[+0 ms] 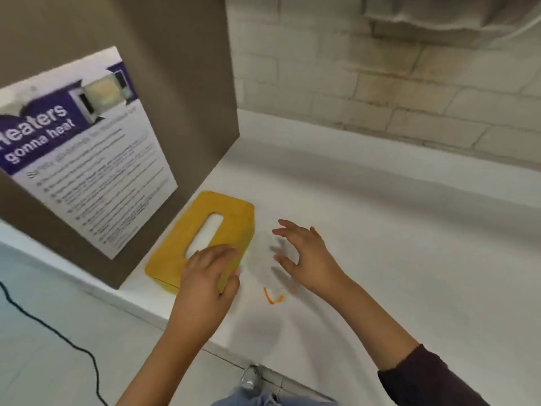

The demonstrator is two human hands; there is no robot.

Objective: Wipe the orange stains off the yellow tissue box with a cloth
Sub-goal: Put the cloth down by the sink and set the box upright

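Yellow rectangular tissue box (205, 238) with a rounded oblong slot in its top lies flat on the white counter (395, 230), near the front edge and just beside a brown cabinet panel (181, 92). Left hand (209, 276) rests on the near right corner of the box, fingers laid flat across the top and thumb against the side, gripping nothing else. Right hand (304, 253) hovers with fingers spread apart over a thin white cloth (263, 259) with orange marks at its near end, which lies on the counter touching the box's right side; whether the fingertips touch the cloth cannot be told. A white and purple printed notice (87, 153) is fixed to the panel. A black cable (58, 341) runs over the pale floor (44, 361) at lower left. Motion blur softens the picture.
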